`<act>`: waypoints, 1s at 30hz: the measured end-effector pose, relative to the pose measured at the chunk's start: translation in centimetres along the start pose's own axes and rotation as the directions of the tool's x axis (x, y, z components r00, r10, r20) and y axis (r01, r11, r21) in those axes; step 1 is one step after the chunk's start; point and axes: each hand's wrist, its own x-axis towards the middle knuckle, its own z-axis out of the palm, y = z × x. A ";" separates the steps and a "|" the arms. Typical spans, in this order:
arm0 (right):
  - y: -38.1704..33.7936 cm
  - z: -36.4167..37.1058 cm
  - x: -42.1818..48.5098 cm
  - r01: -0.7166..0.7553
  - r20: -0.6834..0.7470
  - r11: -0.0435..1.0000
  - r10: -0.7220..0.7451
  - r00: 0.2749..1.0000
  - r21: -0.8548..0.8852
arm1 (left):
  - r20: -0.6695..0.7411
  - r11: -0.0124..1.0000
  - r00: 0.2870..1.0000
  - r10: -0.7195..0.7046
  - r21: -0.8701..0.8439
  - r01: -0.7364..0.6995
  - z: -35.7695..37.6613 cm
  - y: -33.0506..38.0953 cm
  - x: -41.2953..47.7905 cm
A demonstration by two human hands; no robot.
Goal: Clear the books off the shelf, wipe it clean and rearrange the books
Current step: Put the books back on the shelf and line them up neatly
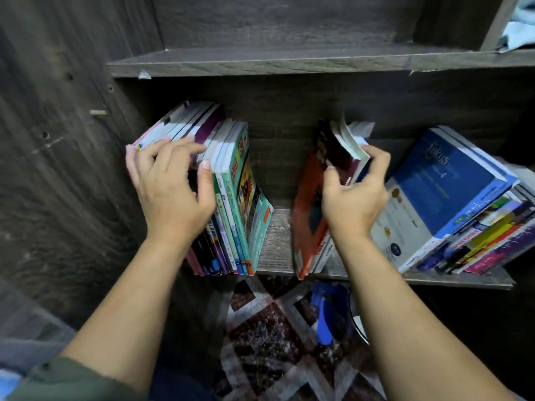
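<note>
Head view of a dark wood bookcase. The left hand [170, 183] lies over the top edges of the left row of books [237, 204], which stands upright against the side panel [72, 140]. Its fingers curve over the outer volumes and its thumb presses into the row, so that part of the row is clasped between them. The right hand [354, 198] grips the middle bundle of books [307, 215], an orange cover and a maroon one among them, with the thumb on the near face and the fingers wrapped round the far edge. The bundle leans left, its foot on the shelf board [275, 241]. A bare strip of board separates it from the left row. Just right of the gripping hand, a tilted stack of books [477, 235] lies flat, topped by a blue book [445, 183], and crowds that end of the board. The upper shelf [289, 63] overhangs the books, and a pale cloth [521, 27] shows at its far right. Below lie a patterned floor [269, 328] and a blurred blue object [327, 314].
</note>
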 end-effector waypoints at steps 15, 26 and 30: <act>-1.6 5.7 -6.5 0.185 0.316 0.973 -0.221 0.923 0.141 | 0.085 0.994 0.996 0.032 -0.103 -0.023 -1.0 0.0 0.0; 5.8 3.2 -5.8 0.023 0.915 0.979 0.182 0.360 -0.204 | 0.102 0.995 0.994 0.029 -0.097 -0.019 -1.0 0.0 0.2; 6.2 4.2 -7.3 0.049 0.870 0.976 0.167 0.464 -0.213 | 0.114 0.998 0.993 0.037 -0.057 -0.031 -1.0 -0.1 0.2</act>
